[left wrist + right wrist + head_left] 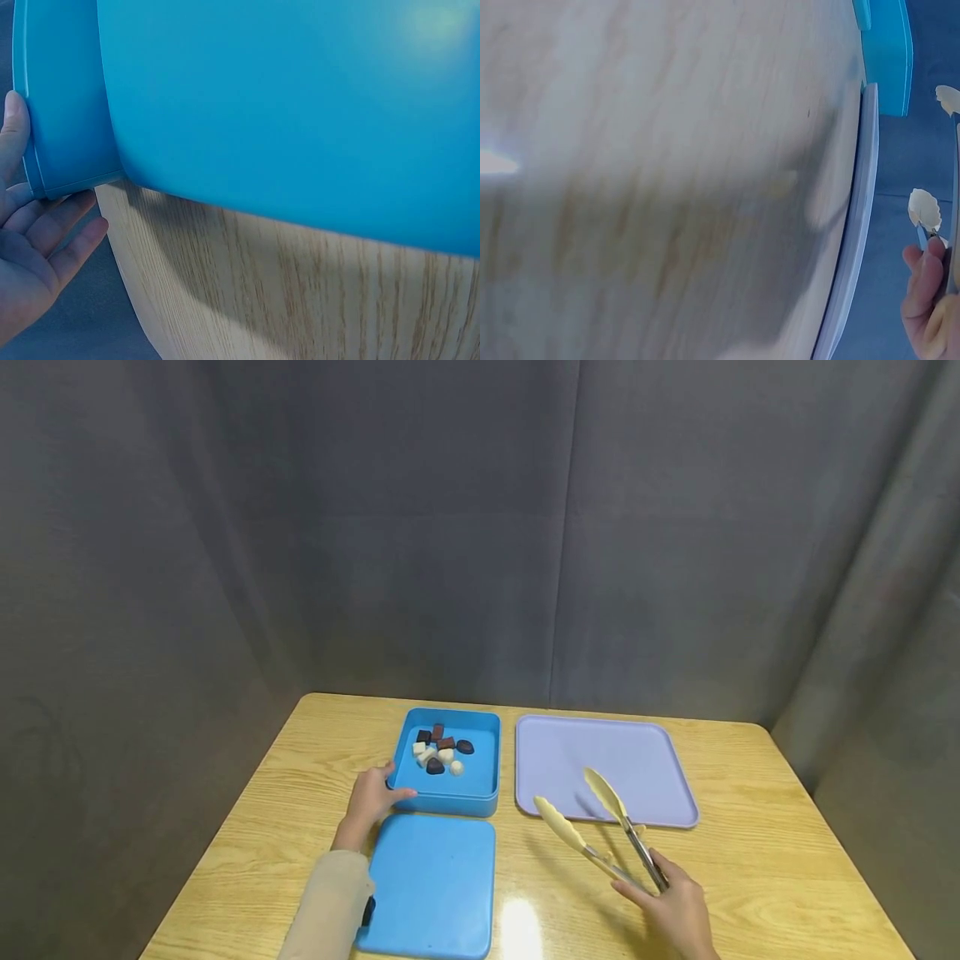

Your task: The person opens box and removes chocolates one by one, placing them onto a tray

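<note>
Broadly, hazards listed from the largest thing down:
Table (pixel 750 860): wooden top carrying everything; its near edge lies close to the lid, so a nudged lid could slide off.
Tray (pixel 645 752): lilac, bare, at the right; one tong tip hovers over its near edge, and a careless swing could knock it askew.
Lid (pixel 435 885): blue, flat, just in front of the box; the left sleeve rests beside it and could drag it.
Box (pixel 480 777): blue, open, left of the tray; likely to skate on the smooth top if pushed without a firm hold.
Tongs (pixel 600 827): cream-tipped, arms spread wide, tips apart and holding nothing; smooth tips may let a small piece slip.
Right hand (pixel 675 906): fingers curled round the tong handles, near the table's front right.
Left hand (pixel 371 797): fingers relaxed, nearly straight, resting against the box's left front corner; no real grip, so steadying is weak.
Pieces (pixel 442 752): dark and white lumps clustered inside the box; crowding could make the tongs catch two or flick one out.
</note>
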Tool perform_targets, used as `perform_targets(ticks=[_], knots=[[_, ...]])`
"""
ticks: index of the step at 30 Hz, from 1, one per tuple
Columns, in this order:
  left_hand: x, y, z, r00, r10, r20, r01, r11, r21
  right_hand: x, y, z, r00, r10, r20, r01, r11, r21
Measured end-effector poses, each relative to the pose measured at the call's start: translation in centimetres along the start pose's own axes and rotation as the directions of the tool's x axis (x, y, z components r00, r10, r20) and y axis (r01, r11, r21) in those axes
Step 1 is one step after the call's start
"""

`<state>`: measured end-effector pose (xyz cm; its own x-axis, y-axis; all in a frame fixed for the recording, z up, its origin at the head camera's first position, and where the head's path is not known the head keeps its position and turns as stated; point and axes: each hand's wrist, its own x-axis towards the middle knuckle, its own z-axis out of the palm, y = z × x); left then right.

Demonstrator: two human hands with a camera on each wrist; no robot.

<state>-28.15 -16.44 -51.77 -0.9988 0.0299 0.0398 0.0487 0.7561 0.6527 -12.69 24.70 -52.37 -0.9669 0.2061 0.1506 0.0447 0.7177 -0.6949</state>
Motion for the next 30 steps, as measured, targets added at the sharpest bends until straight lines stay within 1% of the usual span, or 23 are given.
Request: perform_targets(ticks=[5, 21, 24, 30], knots=[[-0.1, -0.1, 0.2, 1.0, -0.009, -0.001, 0.009, 1.0, -0.004, 0.3, -0.7, 0.2, 1.0, -0.022, 0.015, 0.022, 1.0, -0.001], [-0.3, 0.0, 0.1, 0.999, -0.037, -0.001, 0.037, 0.999, -0.009, 1.5, -2.3, 1.3, 0.993, -0.117, -0.009, 0.117, 0.993, -0.012], [-0.2, 0.1, 0.1, 1.0, -0.022, -0.003, 0.022, 1.0, -0.007, 1.7, -2.5, 1.4, 0.992, -0.13, -0.008, 0.13, 0.992, -0.008], [-0.2, 0.3, -0.1, 1.0, -0.022, -0.004, 0.022, 1.0, -0.008, 2.2, -2.7, 1.8, 0.985, -0.17, -0.033, 0.169, 0.985, -0.025]])
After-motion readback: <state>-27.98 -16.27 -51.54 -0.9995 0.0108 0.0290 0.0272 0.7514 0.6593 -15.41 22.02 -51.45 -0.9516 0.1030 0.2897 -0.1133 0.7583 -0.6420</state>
